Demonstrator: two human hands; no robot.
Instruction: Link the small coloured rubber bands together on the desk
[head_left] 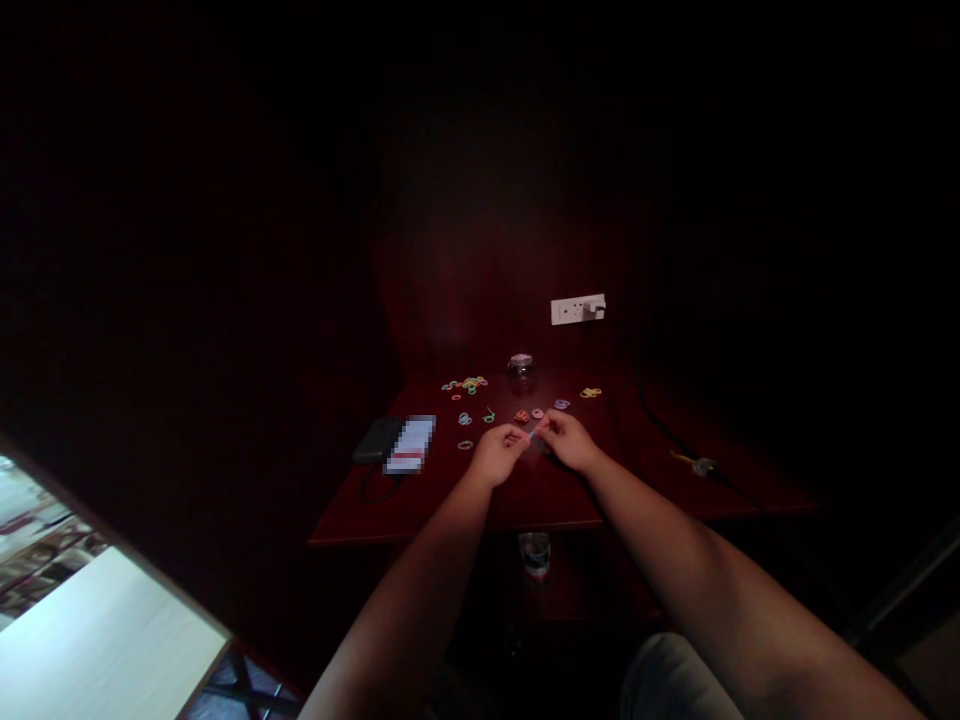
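My left hand (500, 455) and my right hand (568, 440) meet over the dark red table. Fingertips of both pinch a small pale lilac elastic band (533, 433), drawn out between them. Just beyond lie little groups of coloured elastic bands: orange-red bands (522, 416), pink bands (538, 413), purple bands (562, 404) and yellow bands (591, 393). On the left are green bands (489, 417), light blue bands (465, 419) and a greyish band (465, 445). Farther back is a mixed, loose pile of bands (472, 383).
A clear lidded jar (521, 368) stands at the back. Left are a blurred-screen phone (410, 444) and a black case (375, 441). A cable with a connector (703, 466) lies right. A wall socket (577, 310) holds a plug. Below the table is a container (535, 553).
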